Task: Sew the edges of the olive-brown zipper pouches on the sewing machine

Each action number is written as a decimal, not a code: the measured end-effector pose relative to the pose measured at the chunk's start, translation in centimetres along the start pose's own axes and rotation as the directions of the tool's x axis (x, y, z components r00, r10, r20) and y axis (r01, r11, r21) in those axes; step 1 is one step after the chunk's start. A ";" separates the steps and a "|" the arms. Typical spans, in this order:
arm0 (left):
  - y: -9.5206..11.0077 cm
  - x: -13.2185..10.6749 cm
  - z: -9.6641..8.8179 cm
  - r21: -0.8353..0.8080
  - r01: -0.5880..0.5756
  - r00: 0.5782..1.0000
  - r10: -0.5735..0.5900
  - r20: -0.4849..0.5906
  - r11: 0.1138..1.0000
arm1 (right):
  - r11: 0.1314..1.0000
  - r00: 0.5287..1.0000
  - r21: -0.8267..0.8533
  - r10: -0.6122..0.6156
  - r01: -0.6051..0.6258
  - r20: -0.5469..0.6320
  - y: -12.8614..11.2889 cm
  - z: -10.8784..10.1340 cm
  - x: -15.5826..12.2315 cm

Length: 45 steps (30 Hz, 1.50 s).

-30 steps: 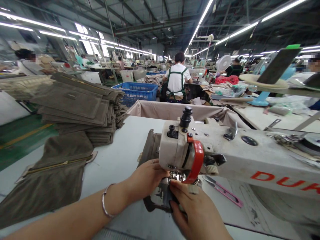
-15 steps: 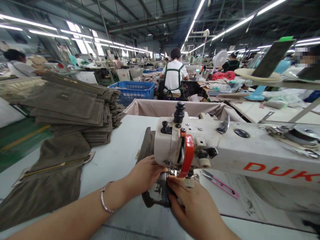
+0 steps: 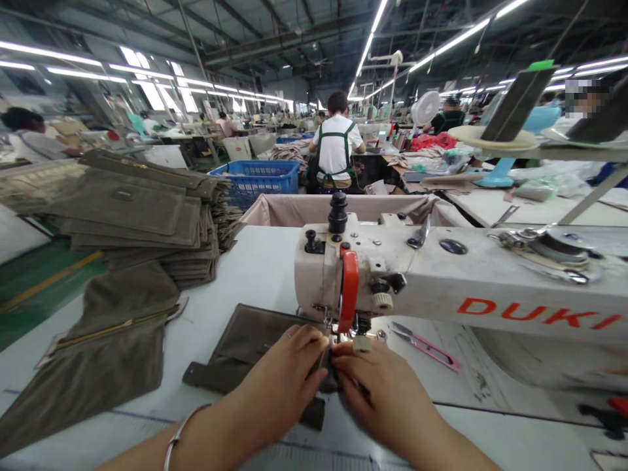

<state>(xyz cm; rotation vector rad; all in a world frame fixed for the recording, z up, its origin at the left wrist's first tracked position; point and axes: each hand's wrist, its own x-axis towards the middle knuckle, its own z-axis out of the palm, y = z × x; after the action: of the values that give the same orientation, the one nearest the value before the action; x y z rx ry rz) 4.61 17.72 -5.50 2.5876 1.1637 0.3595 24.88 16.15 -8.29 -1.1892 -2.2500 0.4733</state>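
Note:
A white sewing machine (image 3: 441, 281) with a red guard stands in front of me. Under its needle lies an olive-brown fabric piece (image 3: 245, 337) that stretches out to the left of the machine head. My left hand (image 3: 284, 379), with a bracelet on its wrist, presses flat on the fabric beside the presser foot. My right hand (image 3: 383, 386) pinches the fabric edge right in front of the needle. The fingertips of both hands almost touch.
A tall stack of olive fabric pieces (image 3: 147, 209) and a zippered piece (image 3: 98, 347) lie at the left of the table. Pink thread snips (image 3: 426, 343) rest under the machine arm. A blue crate (image 3: 260, 176) and a seated person in a white shirt (image 3: 338, 147) are beyond.
The fabric piece has turned: it lay behind the needle and now lies out to the left. Both hands shifted with it and stay close to the presser foot.

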 end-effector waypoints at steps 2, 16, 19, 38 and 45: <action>-0.6 -1.3 -0.4 0.006 0.024 0.999 -0.024 0.047 1.000 | 1.000 1.000 0.000 -0.008 0.008 0.014 0.1 -0.2 0.0; 1.8 -4.5 2.3 0.077 -0.144 0.951 0.159 -0.265 0.987 | 0.995 0.987 0.000 -0.097 0.098 0.125 0.0 -2.1 -0.6; 1.8 -4.4 2.7 0.066 -0.170 0.937 0.182 -0.298 0.983 | 0.994 0.986 0.000 -0.112 0.113 0.123 -0.3 -2.0 -0.6; -0.5 -1.1 1.6 -0.127 -0.146 0.972 0.118 -0.205 0.981 | 0.996 0.996 -0.080 0.045 -0.038 0.078 0.0 -0.1 -0.3; -1.5 0.4 1.9 -0.092 -0.132 0.970 0.110 -0.217 0.987 | 0.985 0.991 -0.158 0.081 -0.064 0.105 0.2 0.1 0.0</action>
<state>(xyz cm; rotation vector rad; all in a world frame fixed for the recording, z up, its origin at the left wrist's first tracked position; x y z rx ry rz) 4.49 18.72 -7.71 2.5821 1.0218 0.7193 24.89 16.24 -8.48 -1.3568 -2.3806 0.4087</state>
